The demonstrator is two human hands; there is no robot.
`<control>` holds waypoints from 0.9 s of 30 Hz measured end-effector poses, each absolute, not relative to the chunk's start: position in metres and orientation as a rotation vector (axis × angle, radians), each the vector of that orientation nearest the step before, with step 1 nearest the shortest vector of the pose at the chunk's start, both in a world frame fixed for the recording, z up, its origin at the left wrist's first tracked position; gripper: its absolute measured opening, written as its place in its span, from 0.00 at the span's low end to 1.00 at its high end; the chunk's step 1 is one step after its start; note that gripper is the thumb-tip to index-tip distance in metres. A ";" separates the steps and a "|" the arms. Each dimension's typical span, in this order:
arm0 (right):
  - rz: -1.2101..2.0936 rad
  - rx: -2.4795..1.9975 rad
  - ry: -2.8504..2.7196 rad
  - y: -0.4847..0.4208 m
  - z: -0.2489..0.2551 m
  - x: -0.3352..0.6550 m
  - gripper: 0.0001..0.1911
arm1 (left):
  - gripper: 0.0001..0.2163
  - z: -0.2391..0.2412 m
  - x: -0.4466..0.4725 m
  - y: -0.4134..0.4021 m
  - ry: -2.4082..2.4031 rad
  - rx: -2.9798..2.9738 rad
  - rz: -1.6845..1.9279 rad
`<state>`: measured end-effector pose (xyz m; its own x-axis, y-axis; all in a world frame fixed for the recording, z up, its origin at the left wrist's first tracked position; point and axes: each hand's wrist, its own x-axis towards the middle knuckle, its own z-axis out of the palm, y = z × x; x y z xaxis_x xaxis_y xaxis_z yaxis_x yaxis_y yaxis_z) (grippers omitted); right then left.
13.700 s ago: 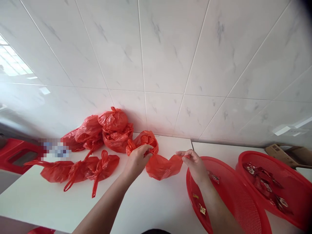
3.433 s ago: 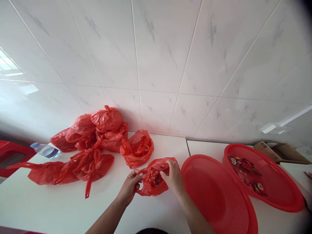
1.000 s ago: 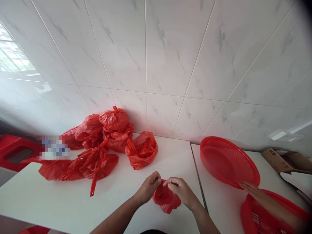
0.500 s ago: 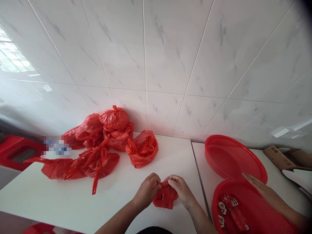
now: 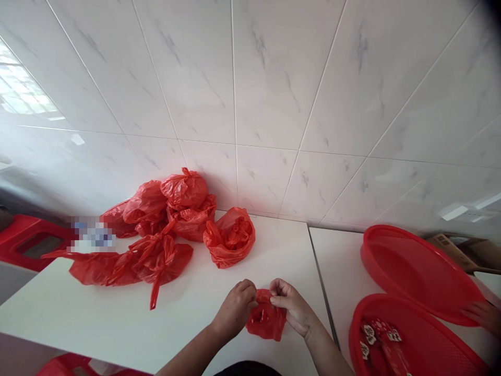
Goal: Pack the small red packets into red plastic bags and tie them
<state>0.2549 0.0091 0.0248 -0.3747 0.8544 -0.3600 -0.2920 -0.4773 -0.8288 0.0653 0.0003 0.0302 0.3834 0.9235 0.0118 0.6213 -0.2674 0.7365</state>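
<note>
Both my hands pinch the top of a small red plastic bag [image 5: 266, 322] that rests on the white table [image 5: 195, 313] close to me. My left hand [image 5: 236, 309] grips its left side, fingers curled. On the bag's right side, my right hand [image 5: 291, 308] is closed on the plastic. Small printed packets show faintly through the bag. An open red bag [image 5: 230, 238] sits behind, toward the wall.
A heap of tied red bags [image 5: 156, 230] lies at the back left by the tiled wall. Two red mesh baskets [image 5: 415, 271] [image 5: 410, 344] stand at the right, the near one holding packets [image 5: 381, 339]. Another person's hand [image 5: 483, 314] touches the far basket. A red stool [image 5: 27, 243] is far left.
The other person's hand has shifted the empty basket rightward and over the near one. My hands stay pinched on the small bag, which has turned slightly.
</note>
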 end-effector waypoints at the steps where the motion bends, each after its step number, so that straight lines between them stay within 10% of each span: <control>1: 1.867 -1.118 -0.886 0.011 0.017 0.258 0.11 | 0.09 0.029 0.064 0.001 1.321 2.018 0.572; 7: 0.901 -1.907 -1.217 0.017 -0.032 0.304 0.03 | 0.07 0.020 0.023 -0.001 1.422 2.116 0.174; 11: 0.883 -1.947 -1.272 0.010 -0.046 0.325 0.04 | 0.05 0.011 -0.002 -0.007 1.475 1.869 0.042; 18: 0.979 -1.905 -1.293 0.003 -0.059 0.329 0.18 | 0.49 -0.016 0.055 -0.002 1.165 2.026 0.154; 23: 1.105 -1.899 -1.297 -0.009 -0.076 0.336 0.20 | 0.16 -0.027 0.068 0.000 1.190 2.103 -0.119; 27: 1.179 -1.934 -1.263 -0.020 -0.094 0.353 0.20 | 0.11 -0.008 0.013 0.001 1.384 1.960 -0.147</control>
<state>0.3528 -0.0205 -0.0940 0.1772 0.9101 -0.3745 0.4361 -0.4137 -0.7991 0.0134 0.0006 -0.0075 0.4167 0.7758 -0.4739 0.8579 -0.1632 0.4872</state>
